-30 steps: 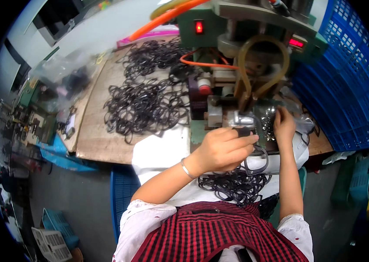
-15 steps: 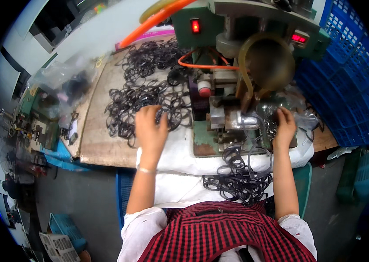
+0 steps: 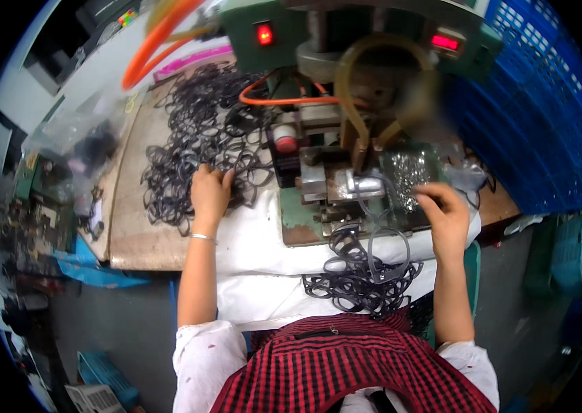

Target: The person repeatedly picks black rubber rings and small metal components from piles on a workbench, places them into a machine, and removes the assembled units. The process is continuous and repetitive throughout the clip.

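Note:
My left hand (image 3: 210, 195) reaches onto a pile of thin black loops (image 3: 170, 175) left of the machine; its thumb stands apart from the fingers, and nothing shows in its grip. At the right, my right hand (image 3: 448, 215) is beside a tray of small shiny metal pieces (image 3: 409, 175). Its thumb and forefinger come together, and whatever is between them is too small to make out. Between the hands stands a green press machine (image 3: 298, 219) with a metal fixture (image 3: 363, 186). A larger dark loop (image 3: 389, 279) hangs below the fixture, over a second heap of black loops (image 3: 346, 286).
An orange hose (image 3: 284, 102) curves across the machine beside a red button (image 3: 285, 140). Blue plastic crates (image 3: 532, 124) stack up on the right. White cloth (image 3: 253, 244) covers the table's front edge. Clear plastic bags (image 3: 74, 134) lie at far left.
The view has shifted, so the machine sits further left. My left hand has lowered to the loop pile. The right hand has drawn back to the tray's near edge, its fingertips closing together.

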Tool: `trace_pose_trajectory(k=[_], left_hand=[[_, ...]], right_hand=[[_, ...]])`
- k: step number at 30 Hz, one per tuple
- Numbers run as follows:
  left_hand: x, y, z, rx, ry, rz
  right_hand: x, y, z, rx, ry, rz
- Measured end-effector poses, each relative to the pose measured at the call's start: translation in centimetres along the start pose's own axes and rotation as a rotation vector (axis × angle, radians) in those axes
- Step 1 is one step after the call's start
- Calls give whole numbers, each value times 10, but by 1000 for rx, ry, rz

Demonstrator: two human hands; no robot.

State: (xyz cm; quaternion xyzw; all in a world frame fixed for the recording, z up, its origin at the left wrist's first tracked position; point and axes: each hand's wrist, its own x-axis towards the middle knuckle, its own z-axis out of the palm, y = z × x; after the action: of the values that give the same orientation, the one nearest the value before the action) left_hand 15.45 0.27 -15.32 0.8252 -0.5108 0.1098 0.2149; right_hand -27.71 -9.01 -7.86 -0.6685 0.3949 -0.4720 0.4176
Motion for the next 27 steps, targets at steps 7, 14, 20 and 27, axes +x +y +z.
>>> trace_pose_trajectory(k=[7, 14, 20, 27], left_hand=[[3, 23, 29, 163, -4, -103], [27, 7, -27, -209, -129, -174], [13, -8, -20, -751, 49, -321], [-30, 143, -125, -1552, 286, 38]], right_hand=[[42, -45, 61, 236, -123, 24], [39, -44, 69, 372, -89, 25], [33, -46, 82, 346, -3, -34], [39, -41, 74, 252, -62, 11]])
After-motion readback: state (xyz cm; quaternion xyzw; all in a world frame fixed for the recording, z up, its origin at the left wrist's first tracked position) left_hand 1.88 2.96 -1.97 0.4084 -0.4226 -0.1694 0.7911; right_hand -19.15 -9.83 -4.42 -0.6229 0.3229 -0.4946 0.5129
